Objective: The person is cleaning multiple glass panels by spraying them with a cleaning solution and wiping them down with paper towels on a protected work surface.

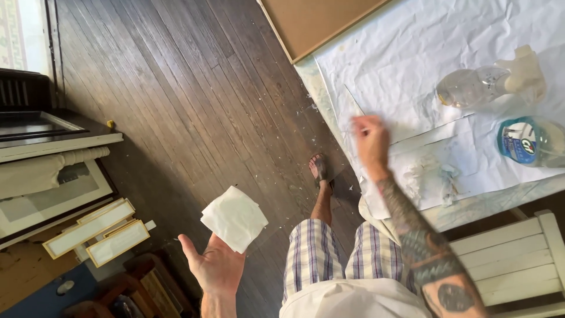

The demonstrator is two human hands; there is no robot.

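left hand (215, 268) – palm up, fingers spread, folded tissue (234, 218) lying flat on fingertips over floor (176, 88), corner toward table | right hand (371, 141) – blurred, fingers curled at glass pane (376, 126) edge, grip unclear | two spray bottles (477, 85) on their sides on paper (424, 47), nearly empty

1. I see a dark plank floor (194, 106), littered with pale flecks.
2. Left, framed pictures (94, 232) lean beside a dark cabinet (35, 126).
3. Right, a white slatted chair (512, 259).
4. Daylight enters far left through a window (20, 32).
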